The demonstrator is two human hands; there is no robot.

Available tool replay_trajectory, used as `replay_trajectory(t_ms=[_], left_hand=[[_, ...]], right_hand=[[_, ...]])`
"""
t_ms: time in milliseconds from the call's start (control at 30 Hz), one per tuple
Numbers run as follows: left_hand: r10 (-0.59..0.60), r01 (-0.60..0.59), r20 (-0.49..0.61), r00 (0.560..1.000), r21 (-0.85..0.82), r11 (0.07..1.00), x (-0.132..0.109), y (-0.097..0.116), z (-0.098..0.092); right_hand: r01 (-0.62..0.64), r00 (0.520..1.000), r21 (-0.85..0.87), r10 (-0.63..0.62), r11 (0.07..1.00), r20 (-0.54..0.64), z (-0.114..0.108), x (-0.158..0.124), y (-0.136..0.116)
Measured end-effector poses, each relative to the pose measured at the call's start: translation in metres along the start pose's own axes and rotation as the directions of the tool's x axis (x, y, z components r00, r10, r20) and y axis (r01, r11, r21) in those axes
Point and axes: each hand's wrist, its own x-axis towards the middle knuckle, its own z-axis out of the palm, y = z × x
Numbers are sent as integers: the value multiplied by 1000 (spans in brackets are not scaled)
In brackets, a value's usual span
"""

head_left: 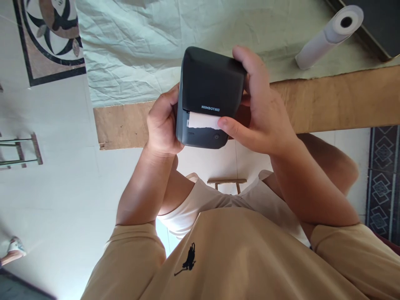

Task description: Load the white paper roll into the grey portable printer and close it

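A black label printer (212, 81) marked NIIMBOT is held up near the table's front edge. White paper (203, 121) with a ragged lower edge sticks out of its front slot, above the power button. My left hand (164, 121) grips the printer's left side, its fingertips hidden behind the case. My right hand (261, 106) is wrapped round the right side, with its thumb at the right end of the paper and a finger at the printer's upper right corner.
A white paper roll (325, 39) stands on the cloth-covered table (131, 46) at the right, beside a dark tray (379, 25). Wooden stools (226, 181) (37, 149) are below and at the left. Someone's foot (15, 246) shows at lower left.
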Motion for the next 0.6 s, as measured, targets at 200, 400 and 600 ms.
replay_trajectory(t_ms=[200,400,600], left_hand=[[0,-2,-39,999,-52,999,-10,9,12],[61,-57,87,994,-44,997,-12,3,17],[20,-14,134,991,-43,999,-11,1,13]], right_hand=[[102,982,-54,-109,993,-155,-4,-2,-8],[139,887,26,-113,990,-448,-10,-7,-34],[181,819,-57,-183,982,-544,0,-2,-21]])
